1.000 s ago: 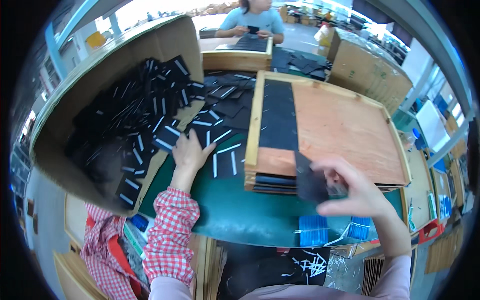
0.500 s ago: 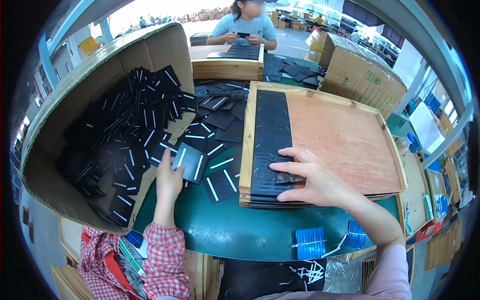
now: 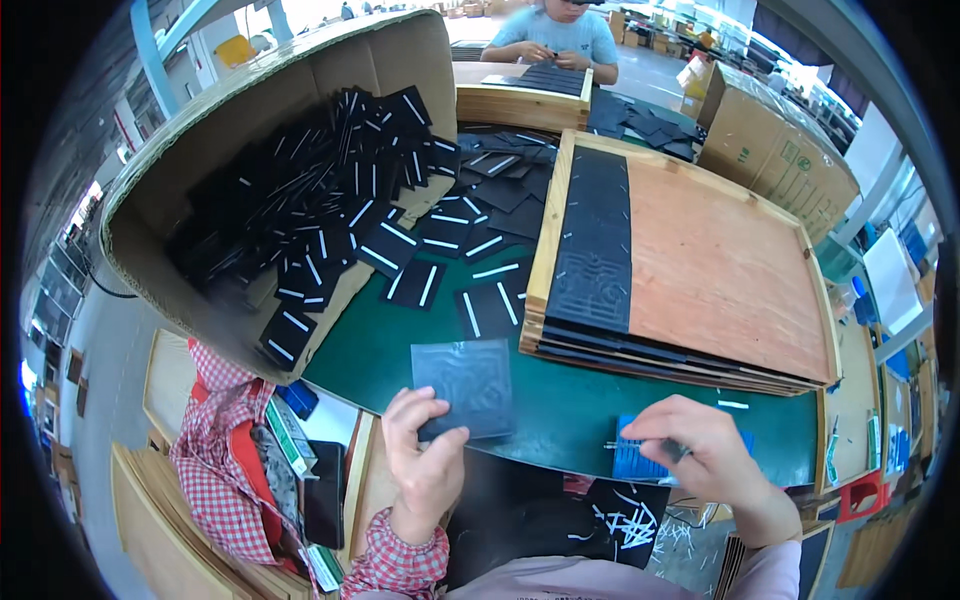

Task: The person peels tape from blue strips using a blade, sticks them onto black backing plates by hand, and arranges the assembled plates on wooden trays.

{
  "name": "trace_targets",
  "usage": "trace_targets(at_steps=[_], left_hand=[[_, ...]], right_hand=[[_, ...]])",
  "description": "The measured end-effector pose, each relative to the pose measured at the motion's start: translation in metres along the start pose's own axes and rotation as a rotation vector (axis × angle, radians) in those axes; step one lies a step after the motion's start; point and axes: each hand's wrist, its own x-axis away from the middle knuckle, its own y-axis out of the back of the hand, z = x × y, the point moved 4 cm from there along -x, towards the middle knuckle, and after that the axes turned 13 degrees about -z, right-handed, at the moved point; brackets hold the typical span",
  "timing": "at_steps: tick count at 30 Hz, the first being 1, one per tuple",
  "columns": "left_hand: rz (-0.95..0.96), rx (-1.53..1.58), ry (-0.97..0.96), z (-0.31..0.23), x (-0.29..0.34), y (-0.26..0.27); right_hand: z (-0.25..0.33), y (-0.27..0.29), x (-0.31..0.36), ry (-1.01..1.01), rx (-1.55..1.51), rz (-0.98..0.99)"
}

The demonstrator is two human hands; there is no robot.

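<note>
My left hand point(image 3: 428, 450) is closed on a thin black square sheet point(image 3: 465, 385) by its lower left corner, above the green table's near edge. Its visible face carries faint raised lines and no long white strips. Curled over a bundle of blue strips point(image 3: 632, 462) is my right hand point(image 3: 700, 445), fingers closed. Something small and dark shows between those fingers, too hidden to name. A wooden-framed tray point(image 3: 735, 270) lies beyond, with black squares point(image 3: 597, 240) in a column along its left side.
A tilted cardboard box point(image 3: 130, 200) at left spills black squares with white strips point(image 3: 405, 245) onto the green table point(image 3: 375, 355). Another carton point(image 3: 780, 150) stands far right. A co-worker point(image 3: 555, 45) sits across, behind stacked trays point(image 3: 525, 105). White scraps point(image 3: 630, 520) lie below the near edge.
My left hand has brought a black square from beside the box toward me, and its strip-free face now shows. My right hand has left the tray's black column for the blue bundle. The view has shifted.
</note>
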Motion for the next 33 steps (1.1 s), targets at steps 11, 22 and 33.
trace_targets(at_steps=[11,22,33], left_hand=[[0.778,0.662,0.497,-0.082,0.000,-0.016],[0.834,1.358,0.878,-0.086,0.050,-0.037],[0.814,1.315,0.886,-0.082,0.059,-0.049]], right_hand=[[-0.006,-0.020,0.050,-0.060,-0.167,0.136],[-0.019,-0.011,0.054,0.024,0.406,-0.089],[-0.022,-0.021,0.054,0.178,0.072,0.010]])
